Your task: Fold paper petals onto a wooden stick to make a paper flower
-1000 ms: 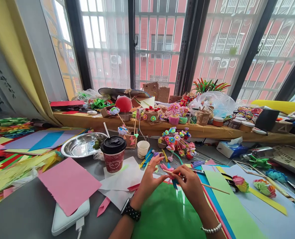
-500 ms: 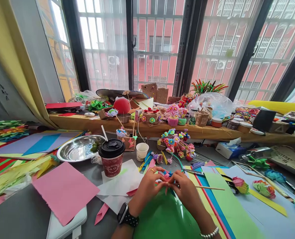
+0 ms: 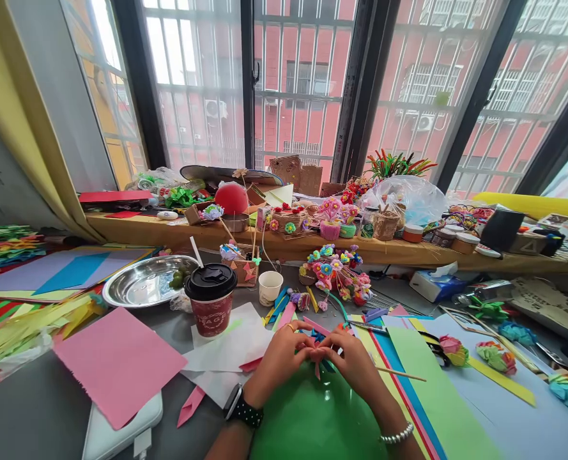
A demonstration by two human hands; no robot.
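Note:
My left hand (image 3: 280,359) and my right hand (image 3: 353,363) meet over a green sheet (image 3: 312,421), fingertips pressed together around a small pink paper flower (image 3: 319,355) on a thin wooden stick (image 3: 401,373). The stick runs out to the right from under my right hand. A black watch sits on my left wrist and a bead bracelet on my right. Most of the flower is hidden by my fingers.
A red paper cup with a black lid (image 3: 211,299) and a steel bowl (image 3: 144,281) stand to the left, next to a pink sheet (image 3: 118,363) over a white power bank (image 3: 115,434). Coloured sheets (image 3: 437,396), paper flowers (image 3: 497,356) and a cluttered windowsill (image 3: 370,249) lie around.
My hands have closed in on each other around the flower. The left fingers, spread before, now curl onto it. The stick has tilted flatter.

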